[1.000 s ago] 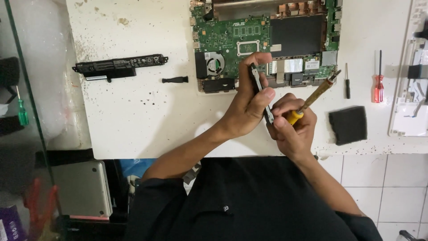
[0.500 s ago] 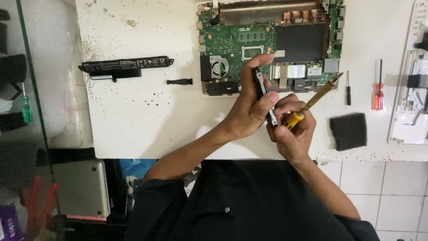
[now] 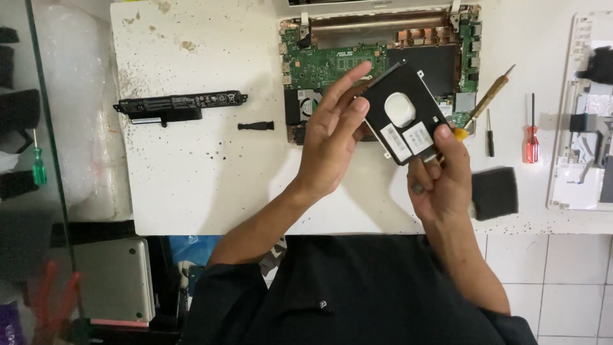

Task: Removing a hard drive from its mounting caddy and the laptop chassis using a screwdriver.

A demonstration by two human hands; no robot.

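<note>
A white worktable (image 3: 204, 185), speckled with dark spots and stained brown near its upper left, fills most of the frame, and its near edge meets white wall tiles (image 3: 575, 281) at the lower right. Just above the middle, the person holds a black hard drive (image 3: 405, 115) with a pale round label and two small white stickers, tilted and lifted above the table. The right hand (image 3: 440, 182) pinches its lower corner between thumb and fingers while also gripping a yellow-handled screwdriver (image 3: 488, 99), whose shaft slants to the upper right. The left hand (image 3: 332, 137) is spread, its fingertips resting against the drive's left edge. Behind the drive, at top centre, lies an opened laptop (image 3: 383, 38) with its green circuit board bared. To the left lie a long black battery pack (image 3: 179, 105) and a short black bar (image 3: 255, 126). To the right lie a small black screwdriver (image 3: 490, 134), a red-handled screwdriver (image 3: 531, 137), a dark foam pad (image 3: 495, 191) and a white laptop cover (image 3: 584, 128). Beyond the table's left edge is a green-handled screwdriver (image 3: 38, 166), and at lower left a grey closed laptop (image 3: 115, 278).
</note>
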